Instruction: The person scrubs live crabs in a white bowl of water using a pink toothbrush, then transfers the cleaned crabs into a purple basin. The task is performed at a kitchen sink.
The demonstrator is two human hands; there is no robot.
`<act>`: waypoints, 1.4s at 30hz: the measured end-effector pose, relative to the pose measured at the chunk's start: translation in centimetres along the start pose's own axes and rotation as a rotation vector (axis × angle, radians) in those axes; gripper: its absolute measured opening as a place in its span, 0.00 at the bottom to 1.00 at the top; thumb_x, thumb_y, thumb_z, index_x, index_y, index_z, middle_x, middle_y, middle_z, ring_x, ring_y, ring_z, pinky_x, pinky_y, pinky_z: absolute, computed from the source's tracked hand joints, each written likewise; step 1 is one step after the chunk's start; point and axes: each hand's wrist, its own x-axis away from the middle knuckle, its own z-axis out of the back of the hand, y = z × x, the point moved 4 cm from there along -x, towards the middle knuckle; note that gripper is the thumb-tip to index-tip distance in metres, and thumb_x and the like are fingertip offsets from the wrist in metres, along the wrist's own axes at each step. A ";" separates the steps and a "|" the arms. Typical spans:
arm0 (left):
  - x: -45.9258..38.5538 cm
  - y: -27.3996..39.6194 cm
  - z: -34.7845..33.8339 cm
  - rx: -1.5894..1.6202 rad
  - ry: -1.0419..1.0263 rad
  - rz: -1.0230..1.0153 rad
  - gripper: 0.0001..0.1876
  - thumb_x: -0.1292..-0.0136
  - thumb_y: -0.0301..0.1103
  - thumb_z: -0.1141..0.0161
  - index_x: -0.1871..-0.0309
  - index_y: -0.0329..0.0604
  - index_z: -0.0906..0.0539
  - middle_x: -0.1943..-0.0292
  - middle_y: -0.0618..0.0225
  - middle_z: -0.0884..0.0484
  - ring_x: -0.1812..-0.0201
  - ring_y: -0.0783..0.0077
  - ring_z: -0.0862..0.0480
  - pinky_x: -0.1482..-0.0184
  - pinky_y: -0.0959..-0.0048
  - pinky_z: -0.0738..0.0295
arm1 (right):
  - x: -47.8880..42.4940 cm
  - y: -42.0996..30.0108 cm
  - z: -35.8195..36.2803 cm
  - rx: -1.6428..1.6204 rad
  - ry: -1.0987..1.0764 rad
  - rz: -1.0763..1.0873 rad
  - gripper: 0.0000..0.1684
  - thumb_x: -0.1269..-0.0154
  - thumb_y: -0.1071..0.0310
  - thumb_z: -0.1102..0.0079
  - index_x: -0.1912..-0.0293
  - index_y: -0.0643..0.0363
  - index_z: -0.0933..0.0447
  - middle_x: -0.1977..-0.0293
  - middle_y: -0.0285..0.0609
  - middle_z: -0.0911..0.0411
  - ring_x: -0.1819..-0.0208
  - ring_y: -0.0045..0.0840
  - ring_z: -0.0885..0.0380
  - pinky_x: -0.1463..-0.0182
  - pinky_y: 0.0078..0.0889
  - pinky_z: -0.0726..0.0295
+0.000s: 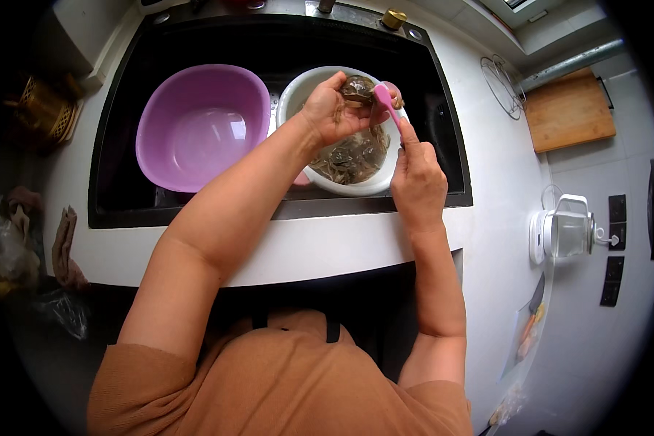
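Observation:
Over a white bowl point(366, 188), my left hand point(327, 113) holds a dark, shiny-shelled crab point(357, 89), palm turned up beneath it. My right hand point(421, 182) grips the handle of a small pink brush point(383, 97). The brush's head is up at the crab's right side; its bristles cannot be made out clearly. Below both hands, the bowl holds cloudy water and several brownish shellfish point(354, 161) with thin legs, partly under the surface. My left hand and forearm hide part of the bowl's left side.
A purple plastic basin point(196, 147) stands left of the bowl in the black sink point(305, 46). Along the right counter are a wire rack point(504, 87), a wooden cutting board point(569, 111), a glass kettle point(569, 234) and a knife point(537, 294). A brown cloth point(67, 250) lies at left.

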 end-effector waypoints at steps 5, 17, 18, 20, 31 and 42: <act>0.0 0.1 0.2 0.096 0.080 0.007 0.35 0.28 0.51 0.82 0.36 0.26 0.42 0.44 0.41 0.29 0.43 0.53 0.26 0.40 0.59 0.30 | 0.9 -1.3 -0.2 -0.005 -0.042 0.049 0.29 0.41 0.74 0.47 0.39 0.45 0.32 0.72 0.41 0.31 0.73 0.36 0.24 0.71 0.37 0.21; 0.3 -1.1 -1.5 -0.406 -0.033 0.026 0.36 0.32 0.61 0.79 0.40 0.42 0.33 0.50 0.61 0.25 0.51 0.69 0.24 0.46 0.66 0.31 | -3.9 -0.3 -1.2 -0.639 -0.017 -0.205 0.29 0.45 0.61 0.36 0.46 0.59 0.31 0.56 0.49 0.29 0.59 0.34 0.24 0.55 0.32 0.24; 0.5 -1.4 -1.9 -0.416 -0.018 0.021 0.35 0.32 0.61 0.79 0.41 0.41 0.33 0.50 0.61 0.26 0.49 0.67 0.26 0.43 0.63 0.34 | -4.3 0.2 -2.4 -0.700 -0.035 -0.235 0.28 0.45 0.59 0.35 0.48 0.63 0.30 0.57 0.47 0.26 0.61 0.31 0.23 0.56 0.30 0.24; 0.4 -1.8 -1.8 -0.458 -0.006 0.035 0.34 0.31 0.61 0.77 0.40 0.42 0.35 0.48 0.61 0.28 0.45 0.65 0.30 0.40 0.62 0.40 | -4.9 1.5 -4.1 -0.782 -0.074 -0.343 0.28 0.44 0.58 0.35 0.48 0.64 0.30 0.62 0.41 0.24 0.63 0.24 0.24 0.56 0.25 0.25; -0.2 -1.6 0.5 -0.580 0.082 0.078 0.25 0.38 0.56 0.50 0.47 0.48 0.24 0.49 0.58 0.23 0.46 0.61 0.25 0.42 0.57 0.36 | -4.0 4.1 -7.0 -1.829 -0.424 -0.781 0.11 0.34 0.61 0.48 0.57 0.57 0.26 0.65 0.36 0.21 0.70 0.17 0.23 0.82 0.15 0.30; -0.1 -0.6 0.8 -0.378 0.137 0.015 0.18 0.31 0.49 0.56 0.51 0.46 0.25 0.59 0.60 0.19 0.57 0.62 0.19 0.51 0.58 0.26 | -4.1 2.3 -3.1 -1.063 -0.327 -0.703 0.20 0.29 0.54 0.56 0.53 0.62 0.28 0.65 0.35 0.24 0.72 0.11 0.31 0.73 0.15 0.36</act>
